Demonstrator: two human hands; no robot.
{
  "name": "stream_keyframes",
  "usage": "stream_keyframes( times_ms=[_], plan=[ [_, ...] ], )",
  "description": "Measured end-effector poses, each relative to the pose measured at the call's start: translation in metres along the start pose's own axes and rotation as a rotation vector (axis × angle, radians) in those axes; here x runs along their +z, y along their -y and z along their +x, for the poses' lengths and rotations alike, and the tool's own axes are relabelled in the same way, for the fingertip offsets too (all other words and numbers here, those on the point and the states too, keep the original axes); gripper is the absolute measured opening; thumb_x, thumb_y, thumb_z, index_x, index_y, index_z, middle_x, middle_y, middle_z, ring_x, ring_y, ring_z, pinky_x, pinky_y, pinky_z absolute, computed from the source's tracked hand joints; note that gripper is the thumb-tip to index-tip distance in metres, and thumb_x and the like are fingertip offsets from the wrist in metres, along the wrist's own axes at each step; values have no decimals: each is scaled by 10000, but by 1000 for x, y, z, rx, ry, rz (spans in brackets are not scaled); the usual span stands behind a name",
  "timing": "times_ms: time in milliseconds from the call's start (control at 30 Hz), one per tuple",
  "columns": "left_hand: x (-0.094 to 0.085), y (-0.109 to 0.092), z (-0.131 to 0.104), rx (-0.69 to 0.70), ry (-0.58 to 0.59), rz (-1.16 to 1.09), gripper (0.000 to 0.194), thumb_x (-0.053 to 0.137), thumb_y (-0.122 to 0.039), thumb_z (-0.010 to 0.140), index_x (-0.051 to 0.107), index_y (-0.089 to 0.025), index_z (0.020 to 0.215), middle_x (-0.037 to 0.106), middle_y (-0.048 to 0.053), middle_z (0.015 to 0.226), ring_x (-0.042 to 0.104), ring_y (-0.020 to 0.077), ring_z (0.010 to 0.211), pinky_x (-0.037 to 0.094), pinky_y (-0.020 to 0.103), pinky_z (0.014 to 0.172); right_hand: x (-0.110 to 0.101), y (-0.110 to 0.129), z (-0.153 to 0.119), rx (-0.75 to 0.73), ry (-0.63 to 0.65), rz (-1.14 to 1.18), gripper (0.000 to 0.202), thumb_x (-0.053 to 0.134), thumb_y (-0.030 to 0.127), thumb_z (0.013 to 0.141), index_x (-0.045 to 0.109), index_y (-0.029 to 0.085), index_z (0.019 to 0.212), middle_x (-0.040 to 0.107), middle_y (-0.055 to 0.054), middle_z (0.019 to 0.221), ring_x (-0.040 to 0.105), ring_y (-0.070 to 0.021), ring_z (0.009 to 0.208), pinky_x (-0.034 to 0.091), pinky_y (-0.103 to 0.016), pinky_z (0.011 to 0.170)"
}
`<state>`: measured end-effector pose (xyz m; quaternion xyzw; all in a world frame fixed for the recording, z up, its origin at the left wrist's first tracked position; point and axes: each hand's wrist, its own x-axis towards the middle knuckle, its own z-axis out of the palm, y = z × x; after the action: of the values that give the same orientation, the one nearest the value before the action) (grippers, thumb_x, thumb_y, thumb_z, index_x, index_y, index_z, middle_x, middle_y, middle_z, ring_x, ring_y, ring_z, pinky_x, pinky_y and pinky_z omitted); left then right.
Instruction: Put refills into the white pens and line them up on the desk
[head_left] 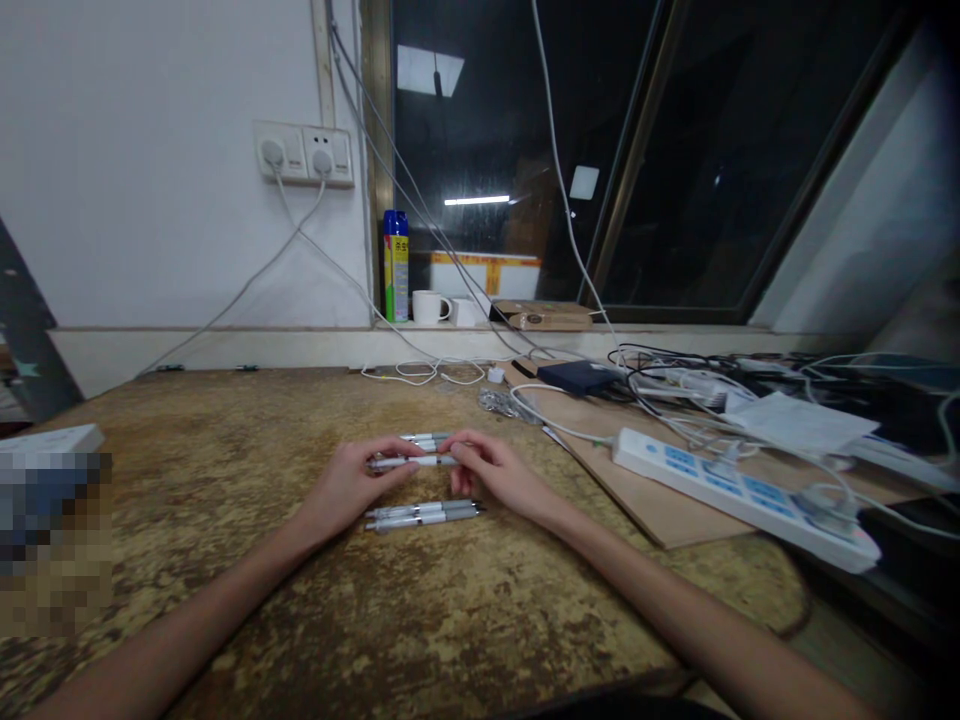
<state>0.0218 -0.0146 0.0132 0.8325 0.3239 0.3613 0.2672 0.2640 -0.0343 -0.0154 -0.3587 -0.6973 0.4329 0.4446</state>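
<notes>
A white pen (429, 461) lies crosswise between my two hands. My left hand (354, 484) pinches its left end between thumb and fingers. At the pen's other end, the thumb and fingers of my right hand (501, 474) are closed on it. Just behind it, more pens (424, 440) with white and grey barrels show partly between my fingertips. Nearer to me, a small group of similar pens (421, 516) lies side by side on the worn wooden table (315, 620), their dark tips pointing right. My hands partly hide the far pens.
A white power strip (675, 470) with plugs and a brown board (637, 505) lie at the right, among tangled cables (675, 375). A crumpled clear wrapper (499, 402) is behind my right hand. A spray can (396, 268) and a white mug (430, 306) stand on the sill.
</notes>
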Motion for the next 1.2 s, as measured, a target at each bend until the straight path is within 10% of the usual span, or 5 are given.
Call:
stream_keyframes(
  times_ms=[1200],
  plan=[
    [1,-7,0,0,-4,16,250,650,-412,912,776,-225,1020,783,45,1069,705,242,1019,510,354,966,3,7,-3,-37,4,-50,369,623,505,926,613,213,1150,644,8,774,567,-138,673,425,-249,613]
  ],
)
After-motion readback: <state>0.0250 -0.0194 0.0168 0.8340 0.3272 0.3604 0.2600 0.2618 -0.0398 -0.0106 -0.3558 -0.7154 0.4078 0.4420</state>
